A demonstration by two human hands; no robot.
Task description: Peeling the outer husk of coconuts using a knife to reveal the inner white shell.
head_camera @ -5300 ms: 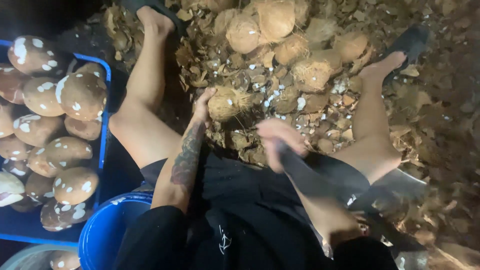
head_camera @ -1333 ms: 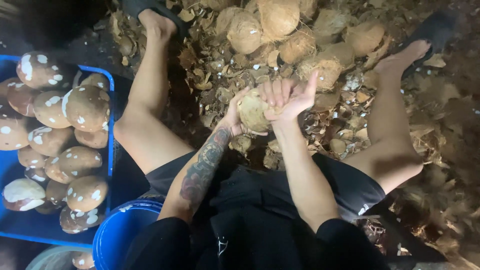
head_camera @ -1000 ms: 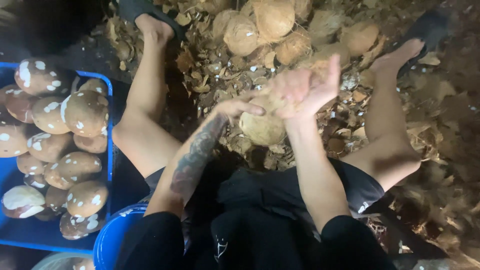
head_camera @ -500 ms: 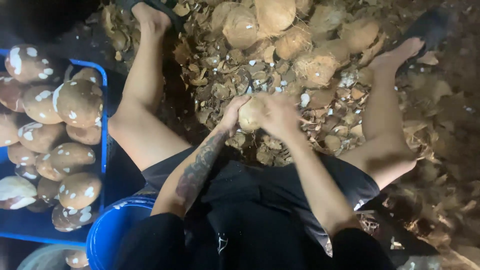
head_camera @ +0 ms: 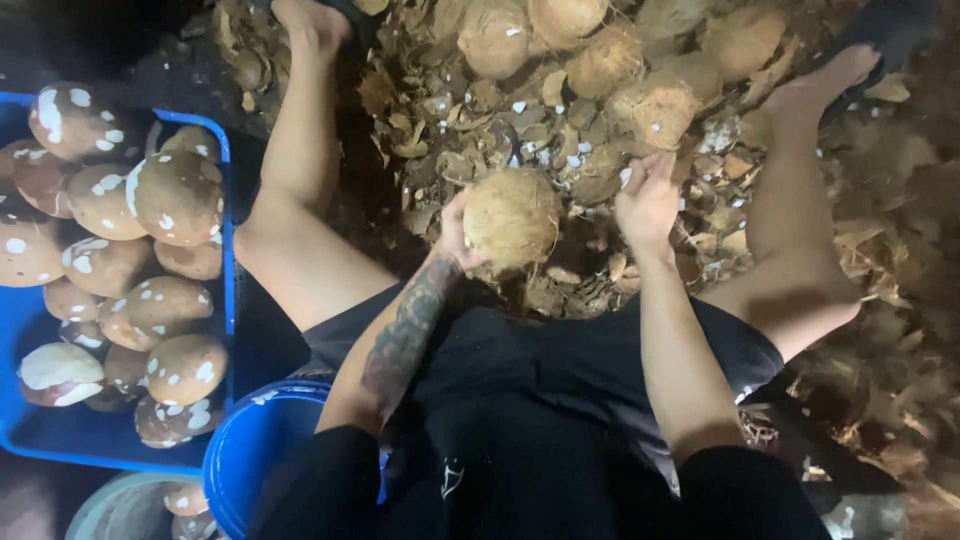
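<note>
Since half a second ago the right hand [head_camera: 648, 200] has come off the coconut [head_camera: 511, 217] and sits half curled, empty, beside it at frame centre. Left hand [head_camera: 455, 232] cups it alone. Peeled coconuts fill the blue crate [head_camera: 228, 300] at left; husked ones [head_camera: 600, 65] wait above.

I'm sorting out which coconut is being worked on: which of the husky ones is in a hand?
The coconut cupped by the left hand, between the knees. The other husky ones lie untouched in the pile beyond.
</note>
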